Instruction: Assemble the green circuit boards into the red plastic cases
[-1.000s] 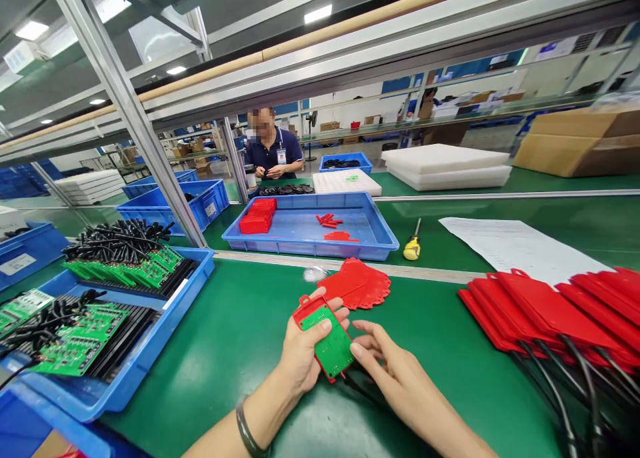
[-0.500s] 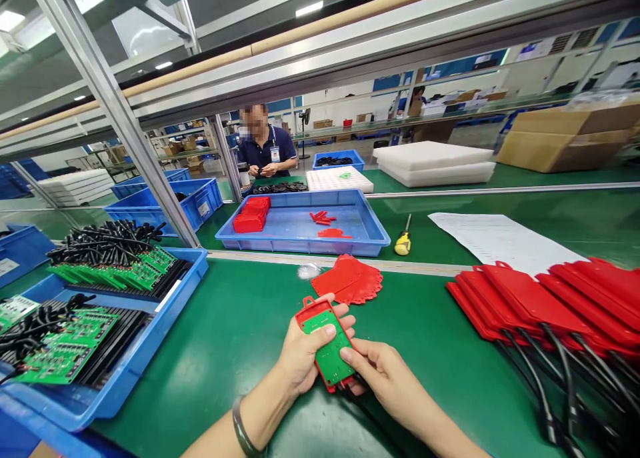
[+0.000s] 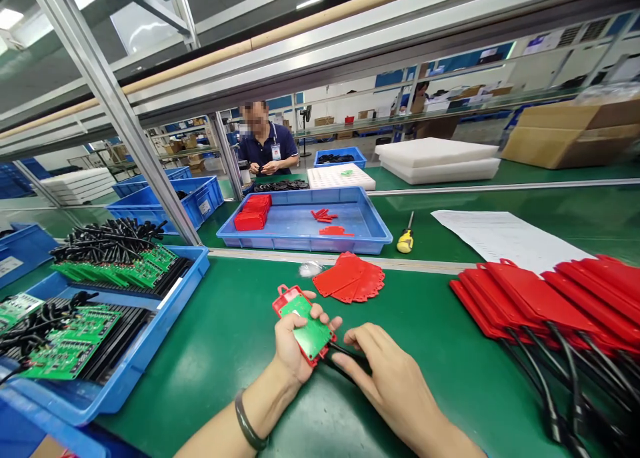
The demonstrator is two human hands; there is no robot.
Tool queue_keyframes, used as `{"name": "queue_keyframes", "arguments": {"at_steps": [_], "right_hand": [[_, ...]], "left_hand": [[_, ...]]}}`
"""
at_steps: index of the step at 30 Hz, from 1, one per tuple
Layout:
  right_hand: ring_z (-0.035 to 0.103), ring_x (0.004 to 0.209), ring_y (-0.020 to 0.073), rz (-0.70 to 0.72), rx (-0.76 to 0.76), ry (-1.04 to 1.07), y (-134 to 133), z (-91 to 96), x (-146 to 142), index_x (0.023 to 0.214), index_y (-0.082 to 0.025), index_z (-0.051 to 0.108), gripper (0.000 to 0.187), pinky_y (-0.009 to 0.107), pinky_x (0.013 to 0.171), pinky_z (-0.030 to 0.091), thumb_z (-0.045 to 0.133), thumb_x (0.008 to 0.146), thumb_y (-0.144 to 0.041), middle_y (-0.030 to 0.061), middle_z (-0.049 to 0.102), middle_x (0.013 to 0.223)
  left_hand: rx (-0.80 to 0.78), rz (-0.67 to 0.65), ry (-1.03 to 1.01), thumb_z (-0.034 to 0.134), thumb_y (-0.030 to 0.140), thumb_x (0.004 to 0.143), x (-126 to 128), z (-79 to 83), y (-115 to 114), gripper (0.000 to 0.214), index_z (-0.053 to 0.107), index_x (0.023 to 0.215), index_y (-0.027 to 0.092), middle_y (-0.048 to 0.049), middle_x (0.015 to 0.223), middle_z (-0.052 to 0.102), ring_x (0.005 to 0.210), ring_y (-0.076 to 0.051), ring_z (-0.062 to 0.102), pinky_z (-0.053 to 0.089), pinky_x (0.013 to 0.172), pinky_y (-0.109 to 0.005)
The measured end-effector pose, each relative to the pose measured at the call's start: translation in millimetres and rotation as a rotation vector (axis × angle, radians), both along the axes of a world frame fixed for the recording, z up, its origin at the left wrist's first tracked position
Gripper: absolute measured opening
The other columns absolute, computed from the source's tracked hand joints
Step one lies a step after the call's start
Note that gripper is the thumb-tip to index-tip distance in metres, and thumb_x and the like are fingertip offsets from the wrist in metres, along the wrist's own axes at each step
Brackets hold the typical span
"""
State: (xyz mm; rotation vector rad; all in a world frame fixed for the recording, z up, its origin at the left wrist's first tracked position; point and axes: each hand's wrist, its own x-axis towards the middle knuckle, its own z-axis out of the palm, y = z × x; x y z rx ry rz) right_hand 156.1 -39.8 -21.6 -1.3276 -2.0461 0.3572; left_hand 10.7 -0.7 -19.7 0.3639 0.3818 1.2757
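Observation:
My left hand [image 3: 293, 348] grips a red plastic case half [image 3: 281, 303] with a green circuit board [image 3: 307, 327] seated in it, thumb across the board. My right hand [image 3: 387, 378] is just right of it, its fingers pinched on the black cable [image 3: 345, 353] that leaves the lower end of the case. Both hands hover over the green mat [image 3: 235, 325]. A fan of loose red covers [image 3: 353, 278] lies just beyond the hands.
A blue bin [image 3: 165, 311] at left holds green boards with black cables. Ahead sits a blue tray [image 3: 373, 235] with red parts, a yellow screwdriver [image 3: 405, 240] and a white paper sheet [image 3: 505, 235]. Finished red units with cables [image 3: 545, 305] are stacked at right. A person sits across the bench.
My left hand has tilted and shifted the case to the left. My right hand has slid off the board's lower edge onto the black cable.

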Motion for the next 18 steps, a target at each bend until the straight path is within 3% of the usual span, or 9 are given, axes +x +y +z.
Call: {"name": "queue_keyframes", "arguments": {"at_steps": [2, 5, 7, 12, 18], "right_hand": [[0.053, 0.071, 0.0232, 0.064, 0.235, -0.150, -2.9, -1.3, -3.9, 0.086, -0.018, 0.058, 0.031, 0.033, 0.061, 0.038, 0.040, 0.094, -0.042, 0.0072, 0.059, 0.079], [0.050, 0.065, 0.0216, 0.111, 0.394, -0.265, -5.8, -6.7, -12.9, 0.086, -0.017, 0.060, 0.032, 0.033, 0.059, 0.034, 0.032, 0.097, -0.029, 0.0062, 0.058, 0.072], [0.049, 0.063, 0.0201, 0.113, 0.374, -0.197, -6.9, -9.6, -16.8, 0.083, -0.016, 0.059, 0.032, 0.032, 0.059, 0.034, 0.032, 0.098, -0.024, 0.0049, 0.057, 0.069], [0.050, 0.060, 0.0164, 0.144, 0.140, 0.074, -8.4, -8.6, -18.3, 0.076, -0.018, 0.055, 0.031, 0.027, 0.055, 0.035, 0.035, 0.098, -0.026, 0.0020, 0.056, 0.066], [0.053, 0.062, 0.0180, 0.145, 0.183, 0.031, -7.9, -15.7, -22.9, 0.076, -0.019, 0.055, 0.032, 0.028, 0.056, 0.036, 0.033, 0.098, -0.025, 0.0034, 0.058, 0.068]], "left_hand": [[0.006, 0.070, -0.047, 0.048, 0.013, 0.063, -3.1, 0.4, 3.6, 0.028, 0.059, 0.089, 0.017, 0.0001, 0.070, 0.046, 0.066, -0.013, 0.049, 0.043, 0.085, -0.039], [0.019, 0.103, -0.094, 0.048, 0.013, 0.066, -3.4, -1.4, 4.2, 0.027, 0.059, 0.090, 0.017, -0.0001, 0.071, 0.044, 0.064, -0.012, 0.046, 0.043, 0.075, -0.033], [0.034, 0.103, -0.102, 0.048, 0.013, 0.066, -1.5, -2.5, 2.2, 0.028, 0.059, 0.091, 0.017, -0.0004, 0.071, 0.043, 0.063, -0.011, 0.044, 0.042, 0.071, -0.030], [0.089, 0.132, -0.091, 0.048, 0.014, 0.065, 3.9, -1.3, -2.3, 0.030, 0.058, 0.092, 0.017, -0.0010, 0.071, 0.043, 0.063, -0.012, 0.042, 0.039, 0.067, -0.029], [0.120, 0.170, -0.068, 0.048, 0.013, 0.065, 8.1, 1.3, -3.5, 0.028, 0.059, 0.091, 0.018, -0.0010, 0.070, 0.043, 0.063, -0.012, 0.041, 0.038, 0.067, -0.029]]}}
